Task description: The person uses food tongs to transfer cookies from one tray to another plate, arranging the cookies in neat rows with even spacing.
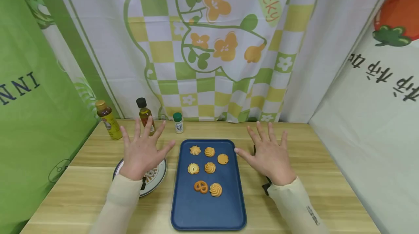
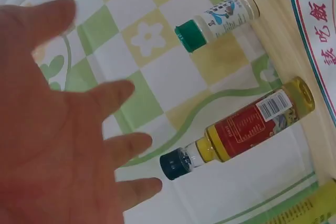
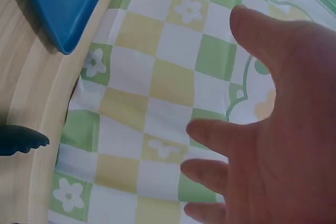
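Observation:
My left hand (image 1: pixel 142 156) is held with fingers spread above a round white plate (image 1: pixel 161 177) with a dark rim, hiding much of it. My right hand (image 1: pixel 270 156), also spread wide, hovers over a dark tool (image 3: pixel 21 140) with a scalloped tip, mostly hidden in the head view. Neither hand holds anything. Between them lies a blue tray (image 1: pixel 209 214) bearing several swirled cookies (image 1: pixel 215 189), a round flat biscuit (image 1: pixel 223 159) and a pretzel (image 1: pixel 201 186).
Along the back left stand a yellow-labelled bottle (image 1: pixel 111 123) with a gold cap, an oil bottle (image 2: pixel 257 124) with a black cap, and a small green-capped shaker (image 1: pixel 178 123). A patterned curtain (image 1: pixel 203 92) hangs behind the wooden table (image 1: pixel 314 186).

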{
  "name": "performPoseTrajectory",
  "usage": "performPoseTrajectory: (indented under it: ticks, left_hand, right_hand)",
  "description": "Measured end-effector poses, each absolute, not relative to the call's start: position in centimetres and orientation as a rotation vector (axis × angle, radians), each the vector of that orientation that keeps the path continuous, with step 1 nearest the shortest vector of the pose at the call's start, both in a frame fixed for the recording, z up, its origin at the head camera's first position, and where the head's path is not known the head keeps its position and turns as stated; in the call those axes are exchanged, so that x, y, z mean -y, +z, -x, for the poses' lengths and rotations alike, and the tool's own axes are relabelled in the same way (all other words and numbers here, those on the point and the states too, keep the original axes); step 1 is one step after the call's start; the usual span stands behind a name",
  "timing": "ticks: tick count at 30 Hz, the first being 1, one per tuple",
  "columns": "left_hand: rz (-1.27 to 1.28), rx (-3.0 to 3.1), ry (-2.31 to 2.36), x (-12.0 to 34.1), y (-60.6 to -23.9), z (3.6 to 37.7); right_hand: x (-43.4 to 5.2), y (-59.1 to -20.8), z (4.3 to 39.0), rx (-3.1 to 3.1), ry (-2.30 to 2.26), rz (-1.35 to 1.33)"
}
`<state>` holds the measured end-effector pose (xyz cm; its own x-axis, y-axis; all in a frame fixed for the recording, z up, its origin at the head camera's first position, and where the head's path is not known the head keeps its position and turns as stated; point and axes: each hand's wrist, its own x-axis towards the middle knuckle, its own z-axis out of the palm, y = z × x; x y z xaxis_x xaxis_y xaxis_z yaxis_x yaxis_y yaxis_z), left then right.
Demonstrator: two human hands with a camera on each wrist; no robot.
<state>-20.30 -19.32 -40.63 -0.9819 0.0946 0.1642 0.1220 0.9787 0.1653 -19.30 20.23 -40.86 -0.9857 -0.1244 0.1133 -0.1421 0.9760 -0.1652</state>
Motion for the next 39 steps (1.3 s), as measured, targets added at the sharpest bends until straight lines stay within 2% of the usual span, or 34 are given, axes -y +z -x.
performPoseTrajectory:
  ticks: [7, 19, 24, 30, 35, 39]
  left_hand:
    - [0.137, 2.924, -0.345, 22.4, -41.9, 21.0]
    - [-0.035, 3.077, -0.569, 33.3, -46.0, 20.2]
    - [-0.014, 3.162, -0.666, 36.6, -47.0, 20.1]
    - [0.061, 3.192, -0.913, 38.6, -47.7, 20.0]
    - [-0.072, 3.160, -1.412, 38.8, -47.8, 19.6]
    - [-0.117, 3.136, -1.547, 38.6, -47.7, 19.5]
  right_hand:
    - [-21.4, -42.2, 19.2, 2.987, 0.436, -0.169]
    - [-27.2, -44.5, 17.4, 3.112, 0.443, -0.062]
    - [-28.2, -44.9, 16.1, 3.175, 0.440, 0.044]
    - [-29.3, -45.4, 14.5, 3.233, 0.428, 0.169]
    - [-29.4, -45.7, 13.0, 3.263, 0.463, 0.190]
    - [-29.4, -46.3, 11.6, 3.293, 0.495, 0.181]
